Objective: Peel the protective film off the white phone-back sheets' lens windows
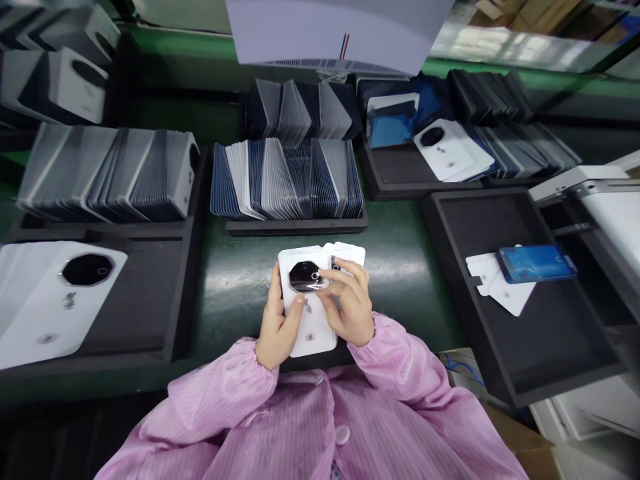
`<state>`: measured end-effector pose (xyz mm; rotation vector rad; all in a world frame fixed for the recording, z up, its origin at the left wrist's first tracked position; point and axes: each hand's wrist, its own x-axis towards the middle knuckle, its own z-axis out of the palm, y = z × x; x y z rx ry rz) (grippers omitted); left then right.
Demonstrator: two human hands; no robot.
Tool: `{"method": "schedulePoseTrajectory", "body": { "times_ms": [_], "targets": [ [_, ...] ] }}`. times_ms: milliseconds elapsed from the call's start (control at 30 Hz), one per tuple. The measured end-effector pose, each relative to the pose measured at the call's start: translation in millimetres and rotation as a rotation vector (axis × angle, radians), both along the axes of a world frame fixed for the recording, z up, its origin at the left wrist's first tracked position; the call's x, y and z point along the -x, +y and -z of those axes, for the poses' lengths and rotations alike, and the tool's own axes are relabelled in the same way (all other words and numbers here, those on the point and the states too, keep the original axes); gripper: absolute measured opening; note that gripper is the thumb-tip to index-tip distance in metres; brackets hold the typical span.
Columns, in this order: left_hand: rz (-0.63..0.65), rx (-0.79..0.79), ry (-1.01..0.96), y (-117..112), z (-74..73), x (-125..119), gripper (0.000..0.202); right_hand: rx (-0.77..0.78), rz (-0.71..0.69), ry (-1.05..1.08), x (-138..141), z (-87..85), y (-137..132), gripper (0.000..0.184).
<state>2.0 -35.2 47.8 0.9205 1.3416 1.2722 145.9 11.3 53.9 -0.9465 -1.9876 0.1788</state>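
Observation:
In the head view my left hand (pixel 278 320) is closed around the left edge of a white phone back panel (pixel 313 337), thumb on its face. The panel has a dark octagonal camera window (pixel 302 275) near the top and small printed marks below. My right hand (pixel 347 297) is pinched over the right side of this window, its fingertips touching the glossy surface. A clear glint shows by the fingertips; whether they grip a film, I cannot tell. More white panels (pixel 357 253) lie just behind my right hand, partly hidden by it.
Ahead, a black tray (pixel 295 228) bears packed rows of thin panels. A left tray (pixel 135 293) carries white panels. The right tray (pixel 555 340) holds a blue-screened phone (pixel 537 263) on white panels. A white box (pixel 340 30) stands at the back of the green bench (pixel 235 287).

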Motion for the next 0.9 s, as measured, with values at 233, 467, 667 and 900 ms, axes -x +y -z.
{"method": "schedulePoseTrajectory", "body": {
  "times_ms": [233, 467, 667, 900],
  "targets": [
    [-0.014, -0.025, 0.041, 0.9, -1.5, 0.0, 0.071, -0.018, -0.015, 0.006, 0.5, -1.3, 0.4, 0.015],
    [0.006, -0.052, 0.062, -0.3, 0.9, 1.1, 0.071, 0.025, -0.056, 0.042, -0.6, 0.3, 0.9, 0.016],
    [-0.01, -0.026, 0.049, 1.4, -2.4, 1.0, 0.071, -0.038, -0.042, -0.003, -0.8, -0.4, 0.8, 0.015],
    [0.003, -0.081, 0.083, 0.5, 0.4, 1.9, 0.069, 0.092, -0.006, 0.095, -2.1, -1.3, -0.8, 0.044]
  ]
}}
